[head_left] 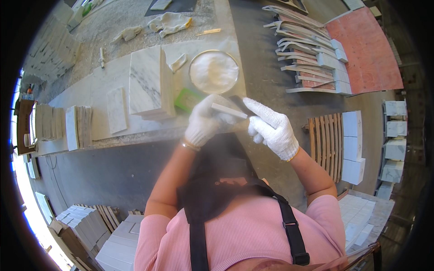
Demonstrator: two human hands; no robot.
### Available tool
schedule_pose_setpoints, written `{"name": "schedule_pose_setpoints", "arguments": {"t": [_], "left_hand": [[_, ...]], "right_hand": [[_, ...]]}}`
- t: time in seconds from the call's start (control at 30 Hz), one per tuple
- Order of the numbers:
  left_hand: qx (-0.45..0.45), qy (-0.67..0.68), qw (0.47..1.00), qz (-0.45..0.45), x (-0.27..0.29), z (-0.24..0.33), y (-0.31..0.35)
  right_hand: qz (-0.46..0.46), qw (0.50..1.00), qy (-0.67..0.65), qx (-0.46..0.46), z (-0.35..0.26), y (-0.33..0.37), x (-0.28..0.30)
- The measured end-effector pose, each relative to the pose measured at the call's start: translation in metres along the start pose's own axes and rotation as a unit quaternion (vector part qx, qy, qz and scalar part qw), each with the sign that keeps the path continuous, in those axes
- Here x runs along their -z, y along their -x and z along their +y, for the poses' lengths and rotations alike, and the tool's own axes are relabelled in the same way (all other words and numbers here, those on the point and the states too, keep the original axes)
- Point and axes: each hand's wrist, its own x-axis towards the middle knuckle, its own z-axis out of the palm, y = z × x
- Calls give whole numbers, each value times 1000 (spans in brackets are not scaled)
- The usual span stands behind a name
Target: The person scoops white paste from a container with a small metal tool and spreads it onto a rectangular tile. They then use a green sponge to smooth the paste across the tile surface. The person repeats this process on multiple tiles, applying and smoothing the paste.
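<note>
Both my hands wear white knitted gloves and meet in front of my chest at the bench edge. My left hand [202, 121] is closed around a thin white stone tile [228, 110], seen nearly edge-on. My right hand [272, 128] is at the tile's right end, forefinger stretched out and other fingers curled. A dark flat piece [238, 102] shows between that forefinger and the tile; its kind is unclear. Just beyond the hands stands a round clear-rimmed bowl of white powder [214, 71]. A bright green piece [188, 99] lies beside my left hand.
On the bench [97, 122] stand a stack of veined marble tiles [145, 83], a flat tile [117, 110] and smaller tile stacks [77, 128]. Loose gloves [170, 23] lie farther back. To the right are a strap-covered pallet [307, 54], a slatted pallet [325, 144] and white blocks [352, 147].
</note>
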Motion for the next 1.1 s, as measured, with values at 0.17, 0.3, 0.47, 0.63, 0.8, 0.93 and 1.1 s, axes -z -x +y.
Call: {"name": "schedule_pose_setpoints", "arguments": {"t": [0.17, 0.3, 0.47, 0.63, 0.8, 0.93, 1.1], "left_hand": [[3, -21, 999, 34, -6, -2, 0], [-4, 167, 985, 50, -11, -7, -1], [-17, 108, 990, 90, -13, -16, 0], [-7, 107, 991, 84, -10, -15, 0], [-59, -76, 992, 78, -12, -5, 3], [-27, -69, 995, 61, -11, 2, 2], [-73, -52, 994, 69, -17, 3, 4]], "right_hand": [[19, 1000, -12, -9, 1, 1, -6], [38, 999, -22, -11, 3, 0, -10], [30, 999, -25, -11, 2, 0, -8], [19, 1000, 17, -6, -4, 5, 0], [33, 999, -8, -26, -3, 6, -3], [43, 998, -18, -35, -3, 4, -6], [47, 998, -35, -39, -5, 4, -9]]}}
